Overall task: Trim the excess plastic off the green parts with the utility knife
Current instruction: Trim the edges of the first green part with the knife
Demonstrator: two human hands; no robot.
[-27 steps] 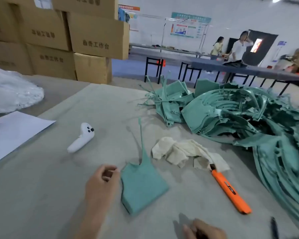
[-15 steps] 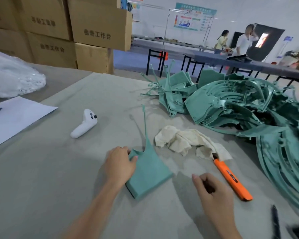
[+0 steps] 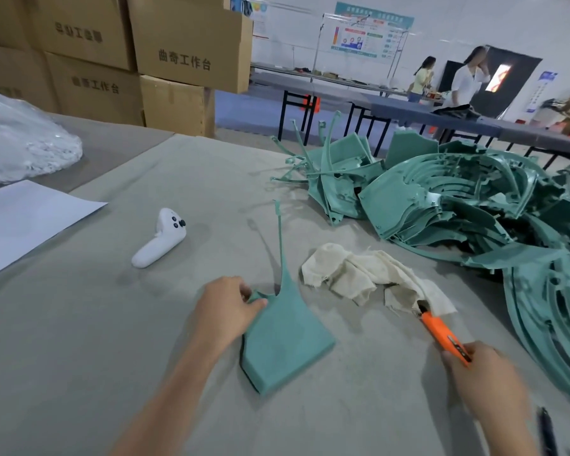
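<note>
Head view: trimming of this piece has, by my reading, not begun. The green part (image 3: 287,337) lies flat on the table (image 3: 79,340) with its thin stalk of excess plastic (image 3: 281,245) uncut, standing up from its far edge. A large pile of green parts (image 3: 474,209) waits beyond and right of it.

The left hand (image 3: 226,311) pinches the part's far-left corner, thumb on top. Right of the part, the right hand (image 3: 484,380) has its fingers curled round the rear of the orange utility knife (image 3: 441,337), whose tip sits under the cloth (image 3: 359,278).
</note>
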